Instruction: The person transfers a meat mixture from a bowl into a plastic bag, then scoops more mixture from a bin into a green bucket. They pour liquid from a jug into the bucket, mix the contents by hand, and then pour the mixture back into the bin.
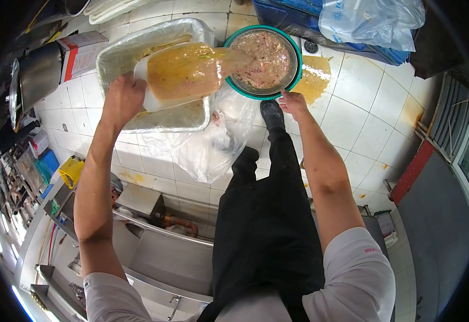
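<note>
Little can be read here. The sleeve point(364, 250) carries a small pink word (too small to make out). The clear bag point(371, 19) at the top shows blue printed letters, blurred. The red-and-white box point(81, 51) bears print that cannot be read.

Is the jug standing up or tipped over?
Tipped. The jug lies sideways in the left hand, and orange liquid runs from its mouth into the green bowl.
</note>
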Tool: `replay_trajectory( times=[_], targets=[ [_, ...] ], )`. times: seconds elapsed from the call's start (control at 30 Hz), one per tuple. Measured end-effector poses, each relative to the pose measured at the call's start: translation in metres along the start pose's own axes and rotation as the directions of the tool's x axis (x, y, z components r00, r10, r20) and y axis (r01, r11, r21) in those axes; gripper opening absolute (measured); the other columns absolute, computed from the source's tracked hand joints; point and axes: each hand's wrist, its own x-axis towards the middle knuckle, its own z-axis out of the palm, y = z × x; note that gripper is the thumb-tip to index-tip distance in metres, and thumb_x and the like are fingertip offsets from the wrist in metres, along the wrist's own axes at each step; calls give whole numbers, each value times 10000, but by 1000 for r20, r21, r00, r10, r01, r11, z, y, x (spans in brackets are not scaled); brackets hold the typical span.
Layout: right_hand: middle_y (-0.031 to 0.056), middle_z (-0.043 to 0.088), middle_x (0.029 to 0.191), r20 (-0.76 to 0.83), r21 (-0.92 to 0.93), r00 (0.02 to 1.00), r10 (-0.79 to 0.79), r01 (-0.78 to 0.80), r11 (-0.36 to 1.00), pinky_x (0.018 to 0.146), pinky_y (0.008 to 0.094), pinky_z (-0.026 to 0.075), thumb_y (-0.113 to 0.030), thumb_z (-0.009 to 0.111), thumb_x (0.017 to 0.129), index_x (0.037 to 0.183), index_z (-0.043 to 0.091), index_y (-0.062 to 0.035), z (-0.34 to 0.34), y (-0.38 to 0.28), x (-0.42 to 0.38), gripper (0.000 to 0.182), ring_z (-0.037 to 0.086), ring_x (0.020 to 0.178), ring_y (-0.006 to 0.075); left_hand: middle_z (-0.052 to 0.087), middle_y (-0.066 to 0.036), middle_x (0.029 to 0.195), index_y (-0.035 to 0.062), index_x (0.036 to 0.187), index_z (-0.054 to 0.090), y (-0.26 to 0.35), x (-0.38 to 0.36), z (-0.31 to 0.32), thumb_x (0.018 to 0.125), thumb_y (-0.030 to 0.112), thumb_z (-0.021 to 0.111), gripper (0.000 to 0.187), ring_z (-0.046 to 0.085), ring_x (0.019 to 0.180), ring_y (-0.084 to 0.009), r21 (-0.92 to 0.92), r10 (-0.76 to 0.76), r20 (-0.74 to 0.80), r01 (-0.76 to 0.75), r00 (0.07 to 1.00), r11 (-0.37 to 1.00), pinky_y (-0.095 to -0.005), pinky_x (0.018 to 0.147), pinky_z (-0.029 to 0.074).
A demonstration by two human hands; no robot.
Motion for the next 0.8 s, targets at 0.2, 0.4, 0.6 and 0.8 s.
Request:
replay_trajectory(
  times=[0.2,0.4,0.6,0.8],
  targets=[
    [131,687,986,-4,7,1000,-9,9,1000,711,333,559,-436,580,929,1126,594,25,2,1,-1,501,664,771,206,585,-222,802,-26,715,564,3,3,-6,798,63,512,133,622,719,-402,10,-17,37,17,999,1000,-496,644,514],
    [130,688,979,-13,0,1000,-22,22,1000,714,339,563,-429,582,929,1108,605,27,3,1,-1,490,660,767,204,602,-304,824,-58,757,591,15,12,-18,826,151,475,249,602,786,-479,-277,-310,87,322,947,905,-531,753,486],
    [137,685,993,-17,11,1000,-20,21,1000,726,348,564,-425,578,931,1105,607,31,4,3,-1,489,660,777,212,609,-327,828,-77,764,606,28,18,-32,822,200,474,312,602,816,-491,-338,-440,125,455,889,824,-528,795,477],
    [159,678,1035,5,25,1000,-4,3,1000,747,363,560,-446,565,933,1142,593,28,7,2,-3,519,663,819,242,612,-316,813,-70,743,611,34,21,-36,820,196,472,310,606,813,-482,-277,-400,119,417,909,866,-524,793,482]
  ],
)
